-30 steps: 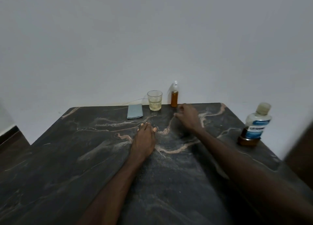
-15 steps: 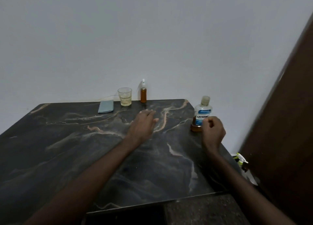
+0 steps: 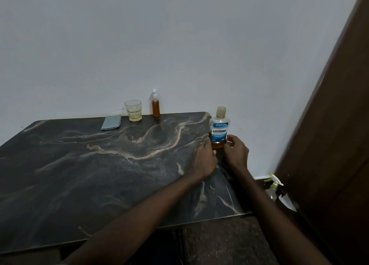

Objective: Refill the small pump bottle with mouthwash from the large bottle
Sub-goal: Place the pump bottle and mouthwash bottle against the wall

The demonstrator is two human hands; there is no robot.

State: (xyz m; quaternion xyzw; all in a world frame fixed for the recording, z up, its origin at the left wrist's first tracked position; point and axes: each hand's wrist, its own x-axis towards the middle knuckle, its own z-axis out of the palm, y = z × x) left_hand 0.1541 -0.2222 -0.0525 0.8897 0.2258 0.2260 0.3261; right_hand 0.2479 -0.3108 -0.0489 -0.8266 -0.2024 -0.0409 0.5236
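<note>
Dark marble table (image 3: pixel 83 165) veined pink, blue-labelled large bottle (image 3: pixel 219 127), amber small pump bottle (image 3: pixel 156 107)

the large bottle (image 3: pixel 219 127) label reads "listerine", then seemingly "cool mint"; smaller print is unreadable.

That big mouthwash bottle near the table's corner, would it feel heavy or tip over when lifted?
The large bottle looks mostly empty, with amber liquid only near its base, so it is probably light. It stands close to the table edge, so a nudge might topple it. Smooth plastic may be slightly slippery.
</note>
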